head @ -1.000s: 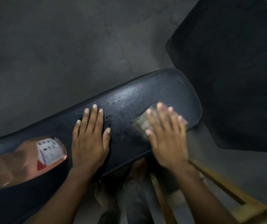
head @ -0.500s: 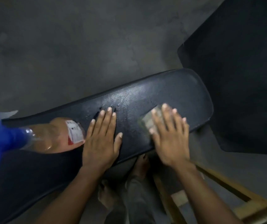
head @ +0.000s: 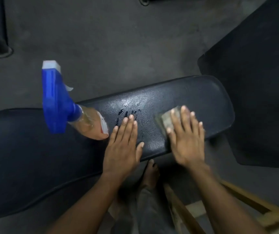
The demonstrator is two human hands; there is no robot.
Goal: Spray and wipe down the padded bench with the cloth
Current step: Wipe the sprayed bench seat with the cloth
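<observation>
A black padded bench point(head: 202, 92) runs across the view, with wet droplets in its middle. My right hand point(head: 186, 141) lies flat on a folded grey-green cloth point(head: 166, 119) near the bench's right end, fingers spread over it. My left hand point(head: 122, 146) rests flat on the pad beside the wet patch, fingers apart and holding nothing. A spray bottle point(head: 84, 122) with a blue trigger head stands on the bench just left of my left hand.
Grey concrete floor lies all around. A black mat point(head: 253, 81) covers the floor at the right. A wooden frame point(head: 253, 205) sits at the lower right. My bare foot point(head: 149, 174) is below the bench edge. Dark equipment feet stand at the upper left.
The view has shifted left and back, bringing the whole spray bottle into sight. My right hand with the cloth has stayed near the bench's right end; my left hand remains flat.
</observation>
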